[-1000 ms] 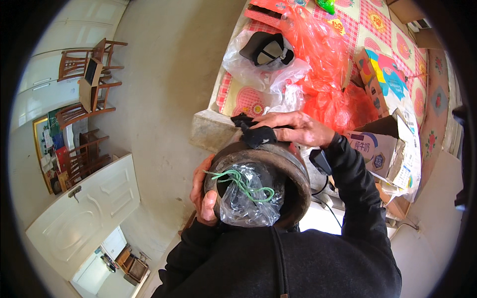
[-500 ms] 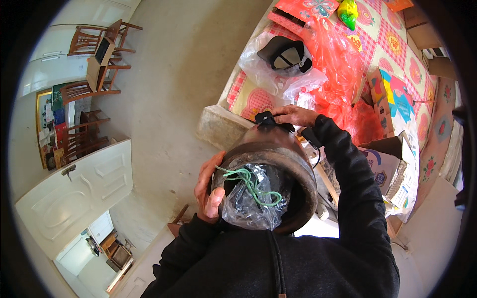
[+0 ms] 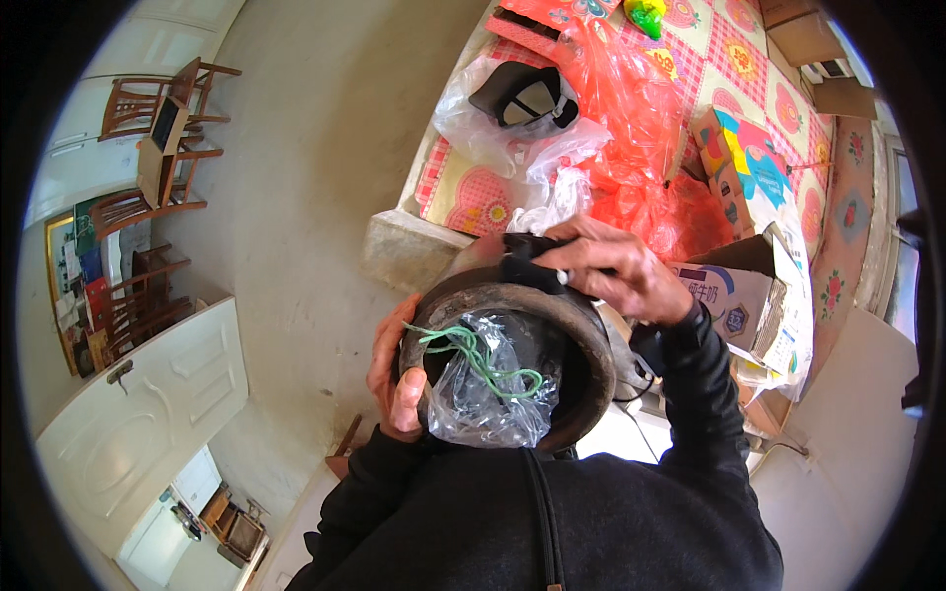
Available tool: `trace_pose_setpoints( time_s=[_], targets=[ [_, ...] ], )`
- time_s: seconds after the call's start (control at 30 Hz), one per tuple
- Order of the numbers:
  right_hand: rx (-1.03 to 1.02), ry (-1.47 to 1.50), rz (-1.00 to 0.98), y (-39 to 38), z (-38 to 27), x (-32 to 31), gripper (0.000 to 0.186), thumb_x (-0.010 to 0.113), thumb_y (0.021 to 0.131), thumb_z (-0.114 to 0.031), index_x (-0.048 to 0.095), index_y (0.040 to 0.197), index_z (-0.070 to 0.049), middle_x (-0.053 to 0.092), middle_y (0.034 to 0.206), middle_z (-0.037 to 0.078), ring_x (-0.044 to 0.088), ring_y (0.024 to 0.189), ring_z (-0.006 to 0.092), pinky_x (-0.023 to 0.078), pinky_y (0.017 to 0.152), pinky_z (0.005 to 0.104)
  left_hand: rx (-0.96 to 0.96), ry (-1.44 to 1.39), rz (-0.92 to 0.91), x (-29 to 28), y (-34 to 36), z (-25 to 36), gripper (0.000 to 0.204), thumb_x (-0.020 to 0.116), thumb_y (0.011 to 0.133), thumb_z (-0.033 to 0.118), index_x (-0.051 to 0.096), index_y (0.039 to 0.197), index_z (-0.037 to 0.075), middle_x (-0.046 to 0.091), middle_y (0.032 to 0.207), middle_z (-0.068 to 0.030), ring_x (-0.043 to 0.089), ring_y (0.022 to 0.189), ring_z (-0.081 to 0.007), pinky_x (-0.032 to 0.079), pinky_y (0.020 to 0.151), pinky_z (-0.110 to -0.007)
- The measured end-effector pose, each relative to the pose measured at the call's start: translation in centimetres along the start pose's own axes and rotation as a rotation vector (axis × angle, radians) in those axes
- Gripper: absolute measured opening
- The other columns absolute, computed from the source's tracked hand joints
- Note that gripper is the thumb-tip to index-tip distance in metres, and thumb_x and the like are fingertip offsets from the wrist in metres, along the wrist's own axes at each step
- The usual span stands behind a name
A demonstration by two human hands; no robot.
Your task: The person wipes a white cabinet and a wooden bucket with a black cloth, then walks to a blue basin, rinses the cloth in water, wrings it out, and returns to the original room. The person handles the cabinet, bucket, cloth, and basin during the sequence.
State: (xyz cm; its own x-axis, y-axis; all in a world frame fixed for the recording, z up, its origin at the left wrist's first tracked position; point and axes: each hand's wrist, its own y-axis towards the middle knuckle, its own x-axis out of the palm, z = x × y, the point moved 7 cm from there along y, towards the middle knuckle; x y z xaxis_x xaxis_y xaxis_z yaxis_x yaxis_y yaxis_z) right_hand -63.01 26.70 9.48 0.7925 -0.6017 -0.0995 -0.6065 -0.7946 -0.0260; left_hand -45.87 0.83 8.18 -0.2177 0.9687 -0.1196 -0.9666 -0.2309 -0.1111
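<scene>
Brace the jar (image 3: 511,295) with left hand (image 3: 396,379) spread; right hand (image 3: 623,271), pinching black cloth (image 3: 525,264), should press evenly.

A black cap (image 3: 495,91) rests on a crumpled white plastic bag (image 3: 456,119), its hollow inside showing. Beside it sprawls a translucent red plastic bag (image 3: 631,118) over a pink-and-cream patterned cover (image 3: 794,103). A colourful box (image 3: 757,165) and an opened purple-and-white carton (image 3: 702,292) stand to the right. Across the room are brown wooden chairs (image 3: 131,108), and a white panelled door (image 3: 148,379) stands ajar.
</scene>
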Motion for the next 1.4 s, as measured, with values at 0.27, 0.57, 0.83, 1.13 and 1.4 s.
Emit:
trace_pose_setpoints(
  time_s=[0.27,0.57,0.83,1.13,1.4],
  targets=[
    [-0.035,-0.416,0.213,-7.6,-3.7,-0.6,0.042,0.072,0.081,0.007,0.077,0.119,-0.008,0.068,0.119,0.016,0.07,0.107,0.0345,0.057,0.091,0.0433,-0.038,-0.013,0.01,0.1,-0.1,0.0,0.089,0.058,0.096,0.06,0.054,0.151,-0.009,0.055,0.155,-0.0263,0.051,0.143,-0.0382,0.038,0.122,-0.05],
    [-0.225,-0.149,-0.139,2.5,-0.7,0.0,0.037,0.064,0.102,-0.014,0.071,0.138,-0.006,0.069,0.127,0.018,0.068,0.117,0.0342,0.053,0.104,0.0433,-0.064,-0.038,0.007,0.1,-0.1,-0.4,0.092,0.059,0.094,0.061,0.053,0.152,-0.01,0.052,0.156,-0.0228,0.051,0.143,-0.0345,0.038,0.121,-0.047],
    [0.314,0.082,-0.458,8.3,11.1,2.6,0.039,0.061,0.111,-0.023,0.067,0.146,-0.007,0.072,0.138,0.008,0.065,0.128,0.0193,0.047,0.113,0.0352,-0.023,0.011,0.008,-0.1,-0.2,0.0,0.086,0.061,0.096,0.056,0.054,0.154,-0.007,0.056,0.154,-0.0263,0.052,0.142,-0.0369,0.037,0.122,-0.048],
    [0.424,0.057,-0.464,8.9,22.3,3.1,0.04,0.063,0.108,-0.026,0.068,0.146,-0.013,0.072,0.136,0.01,0.065,0.127,0.0212,0.046,0.113,0.0355,-0.109,-0.099,-0.03,-0.2,-0.2,-0.1,0.092,0.071,0.093,0.055,0.048,0.154,-0.009,0.051,0.159,-0.0253,0.051,0.146,-0.0367,0.037,0.123,-0.047],
    [0.35,0.026,-0.586,12.0,19.5,5.1,0.036,0.065,0.108,-0.021,0.071,0.141,-0.007,0.073,0.135,0.008,0.065,0.126,0.0178,0.047,0.113,0.0355,-0.107,-0.084,-0.057,-0.5,-0.3,-0.5,0.09,0.072,0.093,0.054,0.047,0.155,-0.007,0.05,0.159,-0.0265,0.049,0.148,-0.0365,0.035,0.124,-0.048]
  ],
)
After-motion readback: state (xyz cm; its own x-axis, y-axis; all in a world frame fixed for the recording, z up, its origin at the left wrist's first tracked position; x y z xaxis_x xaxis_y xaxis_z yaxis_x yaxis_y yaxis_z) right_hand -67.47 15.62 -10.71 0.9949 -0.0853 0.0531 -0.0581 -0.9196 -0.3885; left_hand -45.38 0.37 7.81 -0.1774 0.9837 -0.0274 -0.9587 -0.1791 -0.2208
